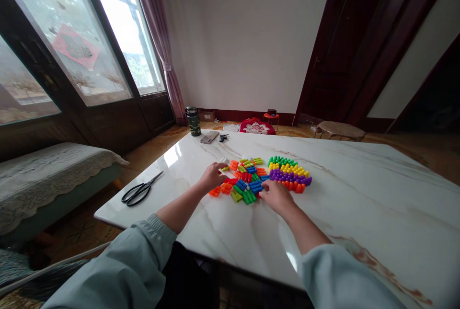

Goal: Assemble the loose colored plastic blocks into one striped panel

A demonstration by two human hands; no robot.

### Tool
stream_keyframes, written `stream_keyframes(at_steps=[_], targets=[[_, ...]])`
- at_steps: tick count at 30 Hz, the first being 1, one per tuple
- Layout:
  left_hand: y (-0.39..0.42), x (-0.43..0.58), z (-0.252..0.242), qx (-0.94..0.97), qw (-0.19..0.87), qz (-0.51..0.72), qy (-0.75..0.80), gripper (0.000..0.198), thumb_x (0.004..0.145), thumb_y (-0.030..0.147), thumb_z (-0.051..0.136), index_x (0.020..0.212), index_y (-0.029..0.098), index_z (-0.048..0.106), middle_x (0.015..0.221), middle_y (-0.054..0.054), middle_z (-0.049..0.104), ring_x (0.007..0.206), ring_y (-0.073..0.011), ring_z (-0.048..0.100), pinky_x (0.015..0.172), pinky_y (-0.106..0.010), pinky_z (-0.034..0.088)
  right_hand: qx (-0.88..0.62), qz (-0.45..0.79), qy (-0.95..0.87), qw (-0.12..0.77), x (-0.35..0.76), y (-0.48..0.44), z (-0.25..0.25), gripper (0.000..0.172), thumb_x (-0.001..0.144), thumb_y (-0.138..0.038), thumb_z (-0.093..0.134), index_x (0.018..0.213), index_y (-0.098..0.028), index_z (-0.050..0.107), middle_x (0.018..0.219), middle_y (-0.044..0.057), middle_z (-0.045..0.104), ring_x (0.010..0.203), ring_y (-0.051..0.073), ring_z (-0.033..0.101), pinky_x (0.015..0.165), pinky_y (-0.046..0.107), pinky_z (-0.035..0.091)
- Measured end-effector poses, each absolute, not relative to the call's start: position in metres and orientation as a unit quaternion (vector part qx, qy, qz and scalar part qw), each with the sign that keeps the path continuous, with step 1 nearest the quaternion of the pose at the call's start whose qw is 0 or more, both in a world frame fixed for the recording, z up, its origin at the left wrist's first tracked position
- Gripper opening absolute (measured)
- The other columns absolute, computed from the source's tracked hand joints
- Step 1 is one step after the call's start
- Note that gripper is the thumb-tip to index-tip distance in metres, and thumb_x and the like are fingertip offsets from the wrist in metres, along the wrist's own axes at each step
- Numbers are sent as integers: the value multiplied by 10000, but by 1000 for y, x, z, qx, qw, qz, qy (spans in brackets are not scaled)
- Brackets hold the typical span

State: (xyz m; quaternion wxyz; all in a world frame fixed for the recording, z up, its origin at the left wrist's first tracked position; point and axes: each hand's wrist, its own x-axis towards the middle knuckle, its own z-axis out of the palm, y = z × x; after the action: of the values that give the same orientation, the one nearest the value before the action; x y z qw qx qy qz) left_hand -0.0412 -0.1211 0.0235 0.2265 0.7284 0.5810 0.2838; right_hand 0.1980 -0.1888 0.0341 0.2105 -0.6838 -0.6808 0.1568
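A heap of small plastic building pieces (pixel 247 179) in orange, red, blue, green and yellow lies on the white marble table (pixel 359 194). Right of it sits a joined block of pieces (pixel 290 172) in green, yellow, purple and orange rows. My left hand (pixel 212 176) rests at the heap's left edge, fingers curled over some pieces; what it grips I cannot make out. My right hand (pixel 276 195) lies palm down at the heap's near right side, its fingertips touching blue pieces beside the joined block.
Black scissors (pixel 141 191) lie near the table's left edge. A phone (pixel 210 137), keys (pixel 223 137) and a dark flask (pixel 194 121) are at the far corner. A bench with a lace cover (pixel 43 179) stands left; a stool (pixel 339 130) stands behind.
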Motion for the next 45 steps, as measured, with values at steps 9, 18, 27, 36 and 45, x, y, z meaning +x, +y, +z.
stream_keyframes(at_steps=[9, 18, 27, 36, 45], targets=[[-96, -6, 22, 794, 100, 245, 548, 296, 789, 188, 566, 1056, 180, 692, 993, -58, 704, 892, -173, 643, 853, -275, 490, -628, 120, -745, 189, 165, -247, 87, 144, 783, -270, 639, 901, -238, 714, 892, 36, 716, 819, 184, 653, 666, 253, 424], [-61, 87, 24, 880, 68, 77, 465, 490, 738, 249, 614, 1228, 245, 611, 1138, -82, 664, 1132, -286, 539, 969, -389, 407, -609, 167, -656, 413, 189, -250, 93, 153, 838, -292, 557, 807, -235, 696, 790, 13, 709, 673, 150, 620, 612, 230, 442], [-49, 117, 20, 880, 41, 26, 472, 337, 683, 223, 652, 1013, 268, 704, 1082, -93, 636, 1071, -297, 559, 971, -440, 368, -602, 207, -632, 442, 199, -248, 88, 190, 828, -316, 545, 777, -217, 700, 728, 24, 703, 610, 148, 607, 580, 229, 448], [-47, 51, 56, 792, 92, 163, 582, 360, 763, 217, 534, 1103, 157, 635, 1003, -85, 633, 893, -202, 612, 797, -296, 476, -584, 239, -606, 484, 209, -241, 88, 222, 801, -347, 553, 769, -181, 698, 672, 36, 693, 550, 146, 607, 553, 238, 479], [-69, -13, 26, 779, 126, 73, 610, 390, 615, 312, 749, 987, 200, 717, 931, -41, 691, 907, -209, 626, 763, -254, 485, -558, 266, -620, 482, 197, -241, 86, 211, 809, -347, 554, 786, -191, 694, 681, 28, 697, 569, 153, 625, 554, 239, 480]])
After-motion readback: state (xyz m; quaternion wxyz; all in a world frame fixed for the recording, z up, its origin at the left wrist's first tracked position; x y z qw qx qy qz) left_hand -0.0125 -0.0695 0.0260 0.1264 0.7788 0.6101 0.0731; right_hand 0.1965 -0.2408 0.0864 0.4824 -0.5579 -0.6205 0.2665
